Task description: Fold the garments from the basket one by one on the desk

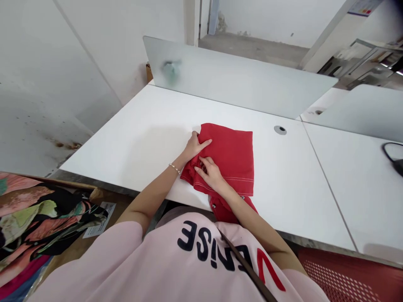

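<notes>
Your right hand has its fingers curled into a fold; whether they pinch, you cannot tell. Your left hand rests open on the folded red cotton garment, which seems soft and light. Take hold at its white-stitched hem. It overhangs the near edge of the white laminate table.

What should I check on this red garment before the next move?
1. Left hand and right hand on the red garment: ok.
2. Upper part lying flat on the table: ok.
3. Cloth under the hands smooth: not ok, it is bunched.
4. Lower end fully on the table: not ok, it runs past the near edge.
5. Snaps fastened: cannot tell.
</notes>
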{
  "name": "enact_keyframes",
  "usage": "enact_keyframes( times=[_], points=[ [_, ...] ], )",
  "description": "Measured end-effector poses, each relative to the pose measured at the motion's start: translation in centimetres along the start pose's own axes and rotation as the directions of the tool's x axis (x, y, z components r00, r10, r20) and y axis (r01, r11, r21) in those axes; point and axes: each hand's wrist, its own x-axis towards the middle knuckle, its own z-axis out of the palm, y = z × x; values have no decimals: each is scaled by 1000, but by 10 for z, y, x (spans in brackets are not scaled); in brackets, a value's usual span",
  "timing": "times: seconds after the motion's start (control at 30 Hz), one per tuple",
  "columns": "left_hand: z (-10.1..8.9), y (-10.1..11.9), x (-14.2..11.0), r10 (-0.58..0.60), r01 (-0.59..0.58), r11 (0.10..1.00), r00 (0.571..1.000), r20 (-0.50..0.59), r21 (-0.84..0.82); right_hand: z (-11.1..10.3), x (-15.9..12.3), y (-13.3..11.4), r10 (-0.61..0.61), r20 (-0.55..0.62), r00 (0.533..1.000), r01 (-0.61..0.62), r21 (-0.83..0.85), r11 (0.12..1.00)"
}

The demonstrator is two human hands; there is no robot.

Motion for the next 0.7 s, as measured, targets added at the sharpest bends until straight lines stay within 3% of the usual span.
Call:
enact_keyframes(
  times=[0.13, 0.23, 0.37, 0.5, 0.6, 0.7],
  points=[
    [2, -2, 1, -79, 88, 975, 996, 48, -204, 0, 1, -1, -30, -27, 999, 31, 38, 999],
    [2, -1, -1, -114, 105, 961, 993, -22, -256, -11, -5, -10, -68, -30, 997, 71, 106, 992],
    [-11, 15, -20, -44, 9, 939, 995, -94, -343, -45, -31, -36, -71, -12, 997, 72, 243, 967],
    [-42, 45, -48, 114, -188, 914, 969, -218, -359, -81, -64, -49, 11, -101, 995, 21, 306, 952],
    [-85, 71, -64, 242, -356, 905, 881, -407, -232, -94, -79, -41, 84, -172, 982, -25, 322, 947],
    [-155, 95, -85, 405, -487, 873, 699, -589, 23, -95, -85, -28, 119, -183, 976, -46, 360, 932]
  ],
)
